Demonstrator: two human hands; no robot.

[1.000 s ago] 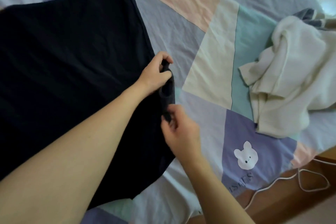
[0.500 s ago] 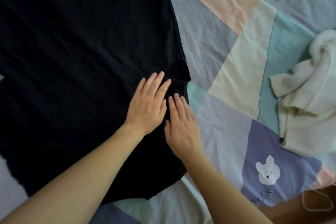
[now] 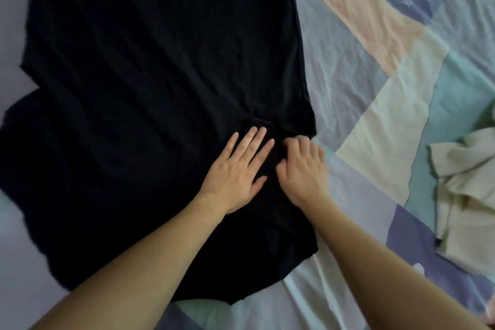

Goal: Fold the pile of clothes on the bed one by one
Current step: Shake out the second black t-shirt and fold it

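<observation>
A large black knit garment (image 3: 150, 94) lies spread flat across the left and middle of a bed covered by a patchwork sheet of lilac, peach, cream and mint blocks (image 3: 375, 67). The garment's far corner reaches toward the bed's far edge, and its near hem ends close to the near edge, where pale sheet shows beneath it. Two bare forearms reach in from the near edge. The left hand (image 3: 235, 171) rests palm down on the black cloth near the garment's right side, its fingers straight and slightly spread, thumb out to the side. The right hand (image 3: 302, 169) sits just beside it, touching the same cloth at a small bunched fold by the garment's right edge; its fingers are curled at the knuckles into the fabric, though blur hides whether they actually pinch it. Well apart, at the bed's right edge, a crumpled cream-coloured cloth garment (image 3: 466, 195) lies in a loose heap, partly cut off by the frame.
</observation>
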